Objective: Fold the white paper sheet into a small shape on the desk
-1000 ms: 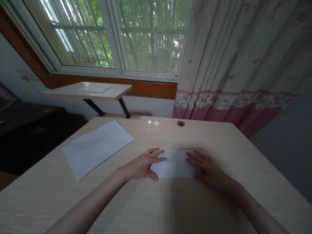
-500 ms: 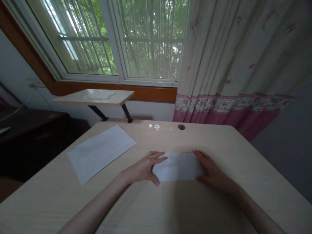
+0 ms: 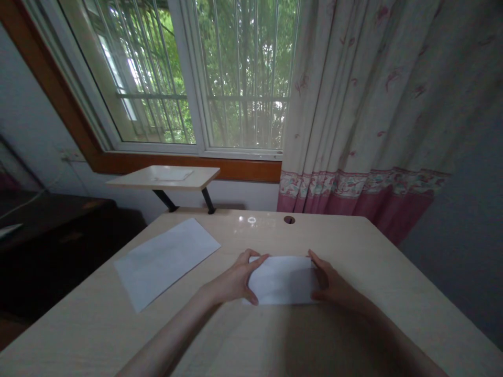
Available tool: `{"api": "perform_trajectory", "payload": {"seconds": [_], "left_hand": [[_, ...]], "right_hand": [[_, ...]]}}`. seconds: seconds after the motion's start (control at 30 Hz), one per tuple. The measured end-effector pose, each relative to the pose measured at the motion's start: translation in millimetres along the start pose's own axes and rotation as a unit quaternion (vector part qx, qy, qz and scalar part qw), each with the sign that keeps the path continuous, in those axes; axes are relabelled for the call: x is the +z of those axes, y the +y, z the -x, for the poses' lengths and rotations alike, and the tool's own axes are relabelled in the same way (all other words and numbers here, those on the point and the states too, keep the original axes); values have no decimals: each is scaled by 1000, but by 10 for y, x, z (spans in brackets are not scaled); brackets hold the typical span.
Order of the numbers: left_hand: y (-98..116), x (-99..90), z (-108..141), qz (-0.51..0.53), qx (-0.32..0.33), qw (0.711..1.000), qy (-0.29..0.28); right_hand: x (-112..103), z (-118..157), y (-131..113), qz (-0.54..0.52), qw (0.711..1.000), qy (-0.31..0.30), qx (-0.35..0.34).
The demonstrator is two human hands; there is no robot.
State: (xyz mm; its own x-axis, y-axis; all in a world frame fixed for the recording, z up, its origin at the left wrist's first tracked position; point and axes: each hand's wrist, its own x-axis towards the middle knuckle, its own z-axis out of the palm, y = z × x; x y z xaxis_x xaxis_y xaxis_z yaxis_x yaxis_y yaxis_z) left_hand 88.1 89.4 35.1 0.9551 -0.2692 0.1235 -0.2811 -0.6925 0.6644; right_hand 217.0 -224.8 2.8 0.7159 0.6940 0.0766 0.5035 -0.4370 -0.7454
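A white rectangular paper (image 3: 281, 280) lies on the pale wooden desk between my two hands. My left hand (image 3: 240, 280) grips its left end, thumb at the near corner and fingers at the far corner. At the right end, my right hand (image 3: 330, 280) holds the paper the same way, its thumb and fingertips at the near and far edges. Larger white sheets (image 3: 167, 262) rest at an angle on the left part of the desk, apart from both hands.
A small raised shelf (image 3: 196, 180) with a white item on it stands at the desk's back left. Behind the desk (image 3: 220, 335) are a barred window and a flowered curtain (image 3: 353, 131). A round cable hole (image 3: 290, 220) is near the back edge. Dark furniture (image 3: 51, 230) stands at the left.
The view has tilted upward, so everything sits lower in the picture. My right hand has shifted slightly inward at the paper's right end. The paper stays between both hands.
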Motion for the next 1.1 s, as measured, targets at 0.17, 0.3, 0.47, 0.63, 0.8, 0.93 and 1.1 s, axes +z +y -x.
{"api": "perform_trajectory", "payload": {"seconds": [0.17,0.3,0.47,0.63,0.8,0.93,1.1], "left_hand": [[158,-53,-31,44,-20,998,50],[257,-48,-41,60,-4,993,102],[268,63,6,58,36,978,198],[291,157,122,-58,78,959,267],[385,208,190,-164,133,929,302],[437,255,205,-193,152,903,352],[425,302,213,-214,170,889,367]], "right_hand": [[104,-106,-91,-123,991,60,-9],[199,-154,-161,-214,971,106,-11],[264,-99,-144,-188,957,221,-27],[300,34,-133,-223,936,270,-25],[328,134,-252,-236,938,251,-31],[340,194,-324,-191,952,238,-23],[329,211,-381,-202,953,226,18]]}}
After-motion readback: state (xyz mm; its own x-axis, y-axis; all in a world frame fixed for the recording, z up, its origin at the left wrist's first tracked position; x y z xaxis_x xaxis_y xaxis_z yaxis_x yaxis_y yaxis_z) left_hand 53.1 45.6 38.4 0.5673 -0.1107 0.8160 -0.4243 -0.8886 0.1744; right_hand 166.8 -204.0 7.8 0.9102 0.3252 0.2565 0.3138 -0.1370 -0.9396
